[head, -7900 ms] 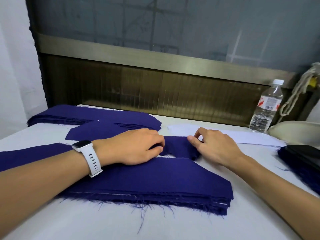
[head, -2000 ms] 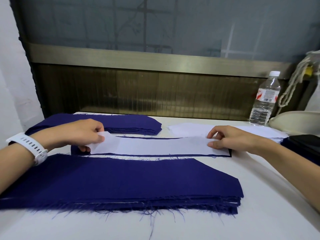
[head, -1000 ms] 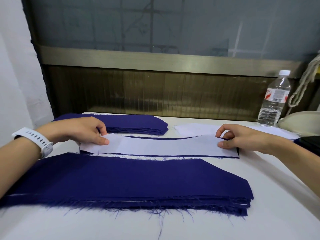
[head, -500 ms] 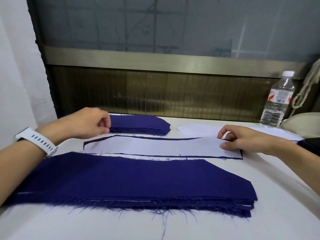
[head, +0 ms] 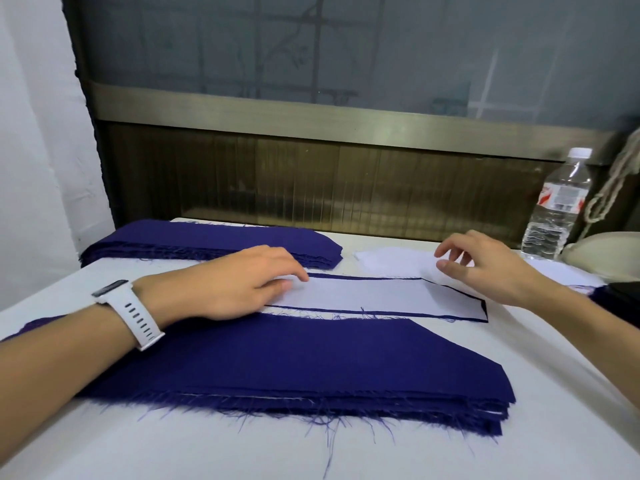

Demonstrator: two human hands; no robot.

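A long white strip (head: 374, 299) lies on a navy fabric piece whose edge (head: 485, 308) shows around it, in the middle of the white table (head: 554, 393). My left hand (head: 242, 285), with a white watch on its wrist, rests flat on the strip's left end, fingers straight. My right hand (head: 485, 265) hovers with loose, spread fingers over the strip's far right end and a stack of white pieces (head: 391, 259). It holds nothing.
A thick stack of navy fabric (head: 311, 368) with frayed threads lies in front of the strip. Another navy stack (head: 214, 240) sits at the back left. A water bottle (head: 557, 209) stands at the back right beside a cream object (head: 606, 254) and more dark fabric (head: 620, 296).
My left hand came down from above the back stack onto the strip's left end. My right hand let go of the strip's right end and lifted toward the white pieces.
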